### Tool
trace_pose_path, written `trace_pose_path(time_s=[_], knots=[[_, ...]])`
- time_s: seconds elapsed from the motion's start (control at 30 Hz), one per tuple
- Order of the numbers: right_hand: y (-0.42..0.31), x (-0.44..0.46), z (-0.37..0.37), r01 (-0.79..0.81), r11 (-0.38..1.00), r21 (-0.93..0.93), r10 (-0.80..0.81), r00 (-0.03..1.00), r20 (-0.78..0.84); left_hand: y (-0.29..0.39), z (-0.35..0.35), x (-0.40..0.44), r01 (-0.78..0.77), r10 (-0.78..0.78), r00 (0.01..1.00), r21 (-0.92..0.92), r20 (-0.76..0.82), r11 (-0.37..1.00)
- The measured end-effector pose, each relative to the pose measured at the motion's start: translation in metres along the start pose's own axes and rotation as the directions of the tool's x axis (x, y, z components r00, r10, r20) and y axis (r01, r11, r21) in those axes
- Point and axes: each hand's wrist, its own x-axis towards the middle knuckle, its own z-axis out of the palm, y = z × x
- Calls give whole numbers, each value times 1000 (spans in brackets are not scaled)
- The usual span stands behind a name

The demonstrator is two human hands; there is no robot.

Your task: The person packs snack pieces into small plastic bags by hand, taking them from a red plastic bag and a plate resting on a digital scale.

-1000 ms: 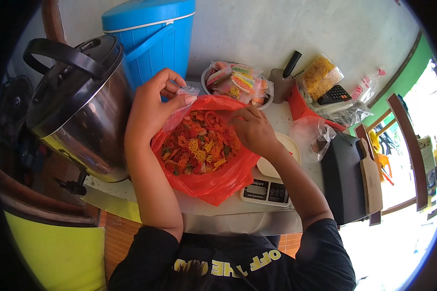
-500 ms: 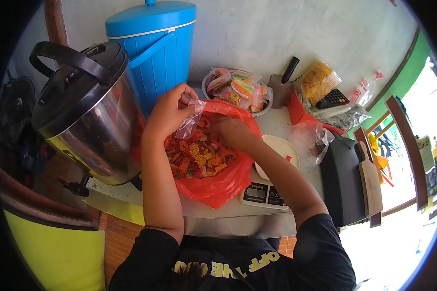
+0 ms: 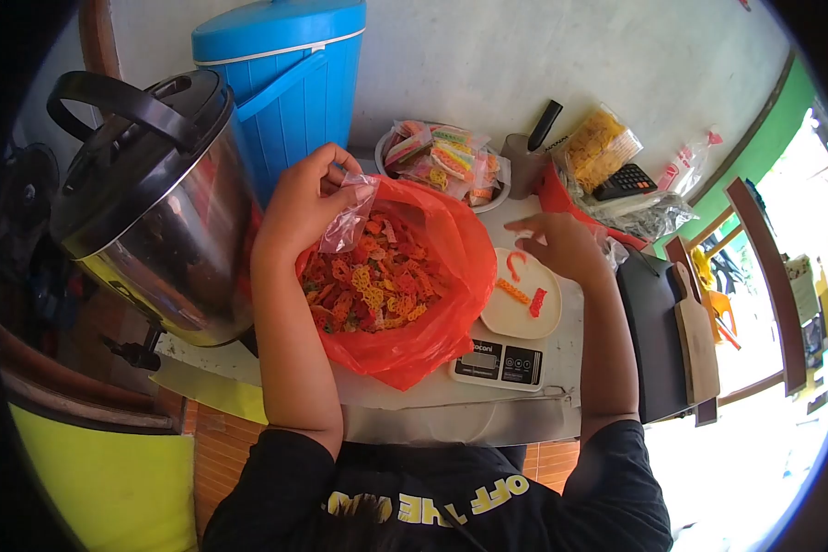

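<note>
Right hand (image 3: 563,245) out of the red plastic bag (image 3: 469,230), now beside the kitchen scale (image 3: 475,362)

Half a second ago those fingers were down among the coloured dry pieces (image 3: 377,281); from where I'm standing they now hang loosely spread by the far rim of the scale's plate (image 3: 509,322). On that plate lie a curved red piece (image 3: 516,266), an orange stick (image 3: 513,292) and a short red piece (image 3: 537,302), the last two close together.

Meanwhile the left hand (image 3: 304,201) still pinches a small clear bag (image 3: 348,221) between thumb and fingers, at the red bag's far left rim. That red bag gapes in the middle of the worktop (image 3: 567,354), bulging toward the front edge, with the scale just to its right.

Along the back edge sits a bowl (image 3: 504,194) piled with filled packets (image 3: 446,158); toward the back right corner, a red basket (image 3: 552,191) carries a calculator (image 3: 626,182) and a yellow packet (image 3: 601,145). A steel urn (image 3: 193,239) stands at the left end, near a blue tub (image 3: 294,120).
</note>
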Motion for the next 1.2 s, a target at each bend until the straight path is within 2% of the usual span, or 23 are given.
trace_pose_path(time_s=[0.1,0.17,0.23,0.33,0.37,0.43,0.53,0.63,0.73,0.8,0.83,0.87,0.93,1.03,1.13,1.2], knots=[[-13,13,25,65,982,176,-21,970,-241,1,1,0,4,-4,1000,9,-9,1000],[-17,30,49,-18,999,-47,12,993,-118,-1,2,-1,-1,1,1000,1,-10,1000],[-42,47,59,-127,938,-323,175,977,125,-2,1,-1,-14,14,1000,2,-5,1000],[-33,75,96,-104,975,-198,157,950,272,-1,-2,-3,-21,21,1000,12,-2,1000],[-26,81,108,-24,1000,-6,25,989,145,1,-3,-4,-16,16,1000,14,-5,1000],[-26,85,119,213,919,331,-165,972,-166,2,-6,-3,-15,16,1000,7,-20,1000],[-43,72,98,227,639,735,-109,972,-206,-2,-7,-6,-21,20,999,-35,-35,999],[-54,51,74,215,883,417,-170,975,-141,4,-10,-7,-23,21,999,-54,-30,998],[-43,47,74,54,952,301,-32,996,-79,6,-10,-7,-17,17,999,-13,-37,1000],[-46,38,75,201,962,183,-129,930,-345,3,-8,-6,-31,31,999,-14,-40,999],[-48,35,74,261,959,110,-181,865,-468,3,-8,-6,-33,33,999,-7,-41,999],[-45,32,77,342,936,-85,-342,823,-453,3,-8,-6,-36,36,999,0,-40,999],[-34,31,85,467,758,-455,-630,705,-326,2,-7,-4,-37,37,998,8,-42,999],[-26,35,117,440,815,-376,-556,776,-297,-3,-7,-4,-12,13,999,20,-38,1000],[-26,35,118,367,807,-462,-512,825,-239,-3,-7,-4,-2,3,999,28,-48,1000],[-45,31,104,385,864,-324,-479,828,-293,-3,-7,-3,-14,16,998,29,-53,999]])
